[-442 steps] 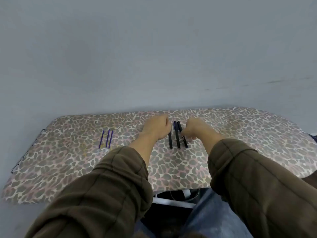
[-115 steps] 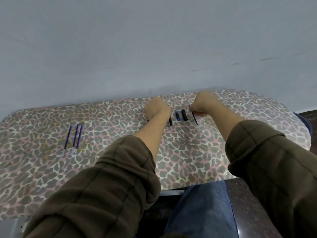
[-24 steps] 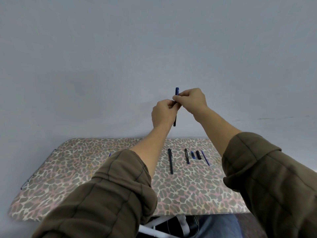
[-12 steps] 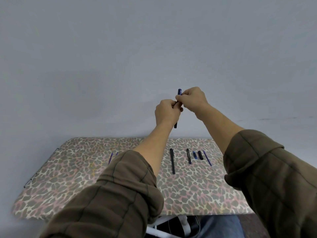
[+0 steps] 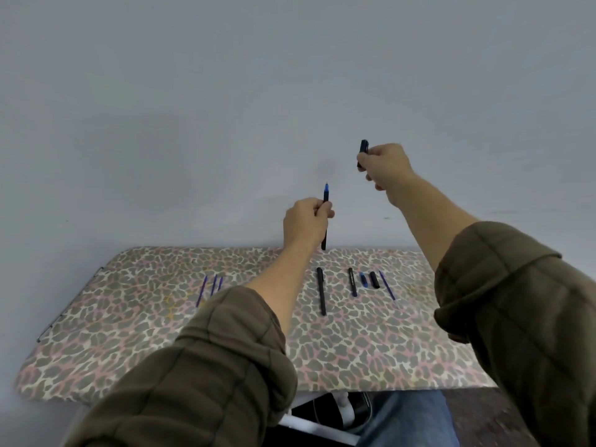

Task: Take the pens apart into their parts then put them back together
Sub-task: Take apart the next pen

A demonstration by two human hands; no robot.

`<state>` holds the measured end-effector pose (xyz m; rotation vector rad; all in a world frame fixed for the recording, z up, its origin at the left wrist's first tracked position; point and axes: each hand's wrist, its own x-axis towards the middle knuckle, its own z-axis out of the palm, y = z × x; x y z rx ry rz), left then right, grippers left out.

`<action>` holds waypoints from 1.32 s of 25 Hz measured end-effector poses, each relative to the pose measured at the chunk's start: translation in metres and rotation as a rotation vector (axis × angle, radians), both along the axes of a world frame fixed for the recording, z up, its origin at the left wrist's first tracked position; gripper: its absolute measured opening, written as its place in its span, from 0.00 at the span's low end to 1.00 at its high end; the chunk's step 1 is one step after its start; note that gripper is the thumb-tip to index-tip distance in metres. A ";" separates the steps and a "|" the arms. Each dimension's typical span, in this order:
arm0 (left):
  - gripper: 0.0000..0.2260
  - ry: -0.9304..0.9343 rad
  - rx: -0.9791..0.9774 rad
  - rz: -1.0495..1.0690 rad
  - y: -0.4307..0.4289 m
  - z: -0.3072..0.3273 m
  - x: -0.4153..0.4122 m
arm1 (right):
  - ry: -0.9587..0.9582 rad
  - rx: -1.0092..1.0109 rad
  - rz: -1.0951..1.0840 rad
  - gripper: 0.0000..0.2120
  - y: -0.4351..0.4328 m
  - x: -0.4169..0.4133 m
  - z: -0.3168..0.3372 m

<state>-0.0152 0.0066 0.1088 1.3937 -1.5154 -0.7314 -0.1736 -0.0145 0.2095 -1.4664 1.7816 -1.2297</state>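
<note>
My left hand point(image 5: 305, 224) is raised above the table and grips an uncapped black pen point(image 5: 325, 208) upright, its blue tip pointing up. Higher and to the right, my right hand point(image 5: 385, 165) holds the dark pen cap point(image 5: 363, 149), apart from the pen. On the leopard-print table point(image 5: 354, 343) lie a whole black pen point(image 5: 321, 290), a black barrel point(image 5: 352, 281), a short blue piece point(image 5: 363, 279), a black cap point(image 5: 373, 279) and a thin blue refill point(image 5: 387, 285).
Three thin blue refills point(image 5: 211, 287) lie side by side on the left part of the table, partly behind my left sleeve. A plain grey wall stands behind the table. My legs and a white frame show below the front edge.
My hands were together on one capped pen. They have pulled apart: the right hand went up and right with the cap, the left went down with the pen body.
</note>
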 end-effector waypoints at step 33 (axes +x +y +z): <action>0.09 -0.117 0.089 -0.063 0.010 -0.086 -0.039 | 0.541 0.712 -0.064 0.15 0.070 -0.057 -0.201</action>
